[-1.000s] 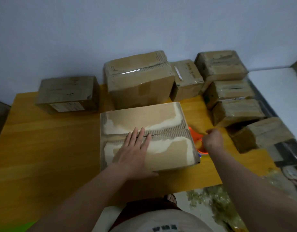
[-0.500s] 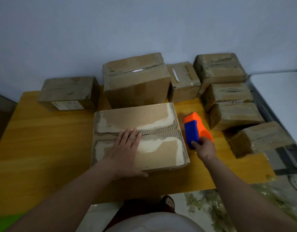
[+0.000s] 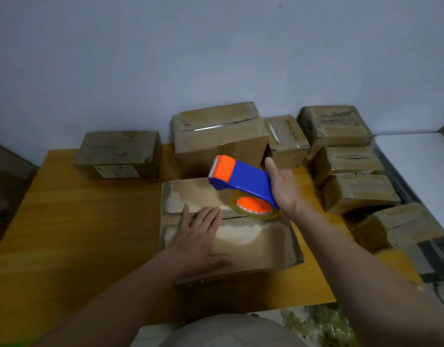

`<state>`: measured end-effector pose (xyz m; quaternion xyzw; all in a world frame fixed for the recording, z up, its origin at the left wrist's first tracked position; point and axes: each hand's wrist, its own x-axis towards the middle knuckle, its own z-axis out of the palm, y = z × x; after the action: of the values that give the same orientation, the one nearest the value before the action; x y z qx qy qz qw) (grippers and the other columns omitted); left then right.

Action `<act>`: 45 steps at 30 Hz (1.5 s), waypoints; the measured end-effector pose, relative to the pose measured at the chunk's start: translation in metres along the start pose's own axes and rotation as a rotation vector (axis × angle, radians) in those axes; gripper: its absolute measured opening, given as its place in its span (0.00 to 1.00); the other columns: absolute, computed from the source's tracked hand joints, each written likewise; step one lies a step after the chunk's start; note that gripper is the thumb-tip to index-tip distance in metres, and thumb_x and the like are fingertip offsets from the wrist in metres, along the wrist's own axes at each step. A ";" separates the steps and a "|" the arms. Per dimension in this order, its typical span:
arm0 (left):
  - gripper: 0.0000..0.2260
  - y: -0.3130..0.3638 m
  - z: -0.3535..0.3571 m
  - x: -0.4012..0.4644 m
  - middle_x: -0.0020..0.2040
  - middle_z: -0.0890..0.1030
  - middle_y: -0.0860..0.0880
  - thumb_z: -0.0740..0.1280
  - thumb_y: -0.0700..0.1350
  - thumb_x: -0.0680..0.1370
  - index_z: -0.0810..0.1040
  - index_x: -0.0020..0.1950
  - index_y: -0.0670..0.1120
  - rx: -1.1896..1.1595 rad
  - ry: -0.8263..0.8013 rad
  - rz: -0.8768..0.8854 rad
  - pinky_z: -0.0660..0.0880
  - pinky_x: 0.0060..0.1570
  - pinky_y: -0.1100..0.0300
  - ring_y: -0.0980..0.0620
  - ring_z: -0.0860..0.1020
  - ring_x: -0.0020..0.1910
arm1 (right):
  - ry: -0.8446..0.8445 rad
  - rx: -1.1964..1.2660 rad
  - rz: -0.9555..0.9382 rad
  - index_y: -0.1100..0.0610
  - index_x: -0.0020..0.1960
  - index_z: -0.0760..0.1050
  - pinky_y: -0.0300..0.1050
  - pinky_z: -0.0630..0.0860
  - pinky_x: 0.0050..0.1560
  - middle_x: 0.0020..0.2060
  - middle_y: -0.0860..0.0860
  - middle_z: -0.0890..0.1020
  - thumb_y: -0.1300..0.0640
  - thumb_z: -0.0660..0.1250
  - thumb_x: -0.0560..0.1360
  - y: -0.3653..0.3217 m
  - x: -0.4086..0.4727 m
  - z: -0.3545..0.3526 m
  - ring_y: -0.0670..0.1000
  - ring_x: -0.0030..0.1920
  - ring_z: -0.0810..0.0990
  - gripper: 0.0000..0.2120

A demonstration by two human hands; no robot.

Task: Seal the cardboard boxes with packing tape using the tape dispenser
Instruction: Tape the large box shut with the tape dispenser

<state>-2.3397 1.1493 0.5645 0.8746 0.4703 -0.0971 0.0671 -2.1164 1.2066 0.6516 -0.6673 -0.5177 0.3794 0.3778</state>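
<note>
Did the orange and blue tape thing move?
Yes. The tape dispenser came up off the table right of the box, and the right hand holds it above the box.

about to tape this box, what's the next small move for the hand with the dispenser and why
Probably lower the tape dispenser in the right hand to one end of the front box's centre seam. It hovers above the box, the seam shows no tape, and the left hand lies flat on the flaps.

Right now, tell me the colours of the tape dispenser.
The tape dispenser has a blue body with an orange front end and orange roll core, shown in the head view.
</note>
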 end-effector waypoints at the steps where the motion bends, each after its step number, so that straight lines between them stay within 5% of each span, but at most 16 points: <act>1: 0.51 -0.007 0.001 -0.002 0.79 0.45 0.49 0.36 0.80 0.66 0.39 0.79 0.47 -0.014 0.026 -0.011 0.35 0.70 0.35 0.49 0.42 0.77 | -0.038 -0.019 -0.008 0.56 0.26 0.64 0.41 0.62 0.29 0.23 0.50 0.69 0.43 0.53 0.81 0.001 0.000 0.007 0.45 0.23 0.67 0.28; 5: 0.47 -0.031 0.004 -0.010 0.78 0.49 0.50 0.44 0.78 0.69 0.44 0.79 0.49 -0.116 0.130 -0.110 0.35 0.74 0.48 0.49 0.45 0.76 | -0.139 -0.038 0.001 0.47 0.29 0.78 0.33 0.71 0.30 0.25 0.48 0.78 0.42 0.51 0.81 0.005 0.002 0.015 0.42 0.26 0.77 0.28; 9: 0.43 -0.034 -0.002 -0.012 0.76 0.53 0.52 0.65 0.67 0.71 0.54 0.78 0.47 -0.462 0.167 -0.279 0.50 0.75 0.54 0.51 0.49 0.75 | -0.155 0.017 -0.037 0.51 0.31 0.79 0.36 0.72 0.32 0.26 0.47 0.81 0.40 0.52 0.80 0.010 0.002 0.018 0.42 0.27 0.79 0.27; 13: 0.13 -0.031 -0.044 0.001 0.62 0.74 0.49 0.63 0.43 0.80 0.76 0.64 0.46 -1.211 0.322 -0.704 0.70 0.64 0.56 0.51 0.72 0.62 | -0.233 0.079 -0.157 0.39 0.35 0.83 0.28 0.72 0.31 0.29 0.45 0.83 0.44 0.53 0.81 0.003 -0.001 0.021 0.42 0.31 0.81 0.24; 15: 0.10 -0.034 -0.065 0.007 0.54 0.78 0.45 0.59 0.44 0.82 0.75 0.59 0.43 -1.742 0.153 -0.796 0.75 0.55 0.54 0.49 0.77 0.54 | -0.264 0.059 -0.179 0.43 0.30 0.81 0.32 0.72 0.30 0.26 0.50 0.81 0.41 0.55 0.78 0.000 0.000 0.021 0.45 0.28 0.79 0.24; 17: 0.10 -0.038 -0.077 0.007 0.54 0.79 0.43 0.57 0.45 0.83 0.72 0.59 0.41 -2.033 0.085 -0.737 0.77 0.51 0.55 0.46 0.79 0.54 | -0.321 0.043 -0.169 0.48 0.30 0.80 0.34 0.73 0.29 0.27 0.52 0.81 0.38 0.58 0.75 -0.002 0.003 0.020 0.48 0.29 0.81 0.22; 23: 0.17 -0.048 -0.079 0.002 0.57 0.82 0.42 0.65 0.47 0.77 0.73 0.64 0.42 -2.159 0.085 -0.596 0.79 0.50 0.54 0.46 0.81 0.56 | -0.452 -0.055 -0.100 0.55 0.40 0.81 0.31 0.72 0.28 0.30 0.48 0.84 0.39 0.68 0.65 -0.005 0.018 0.015 0.45 0.30 0.82 0.19; 28: 0.08 -0.038 -0.076 0.009 0.49 0.83 0.46 0.65 0.45 0.78 0.77 0.55 0.44 -2.209 0.068 -0.649 0.77 0.47 0.57 0.51 0.81 0.50 | -0.937 -0.315 0.091 0.54 0.51 0.82 0.40 0.79 0.45 0.42 0.51 0.86 0.39 0.73 0.64 -0.034 0.042 0.001 0.49 0.43 0.85 0.23; 32: 0.04 -0.028 -0.076 0.013 0.46 0.82 0.48 0.64 0.43 0.79 0.78 0.51 0.45 -2.324 0.098 -0.660 0.77 0.48 0.57 0.52 0.80 0.47 | -1.179 -0.299 0.180 0.55 0.59 0.78 0.48 0.79 0.52 0.51 0.54 0.84 0.44 0.74 0.67 -0.040 0.049 0.006 0.54 0.50 0.83 0.25; 36: 0.07 -0.028 -0.078 0.013 0.49 0.82 0.45 0.62 0.44 0.80 0.78 0.53 0.43 -2.363 0.074 -0.649 0.75 0.54 0.54 0.50 0.79 0.50 | -1.183 -0.293 0.164 0.54 0.54 0.79 0.45 0.80 0.47 0.48 0.52 0.85 0.43 0.76 0.60 -0.036 0.049 0.010 0.52 0.47 0.84 0.27; 41: 0.26 -0.038 -0.077 0.007 0.55 0.81 0.40 0.52 0.59 0.82 0.77 0.62 0.40 -2.515 0.036 -0.663 0.75 0.53 0.51 0.45 0.79 0.56 | -1.184 -0.329 0.178 0.57 0.57 0.78 0.49 0.80 0.52 0.50 0.54 0.84 0.42 0.78 0.57 -0.036 0.057 0.009 0.54 0.50 0.83 0.33; 45: 0.10 -0.036 -0.073 0.008 0.46 0.83 0.44 0.65 0.48 0.79 0.77 0.54 0.42 -2.298 0.151 -0.746 0.79 0.45 0.56 0.50 0.81 0.47 | -1.198 -0.386 0.160 0.56 0.56 0.78 0.44 0.81 0.47 0.49 0.52 0.85 0.40 0.77 0.58 -0.045 0.057 0.019 0.52 0.50 0.84 0.32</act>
<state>-2.3580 1.1906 0.6332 0.1189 0.5084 0.4153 0.7450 -2.1410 1.2720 0.6771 -0.4319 -0.6469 0.6140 -0.1342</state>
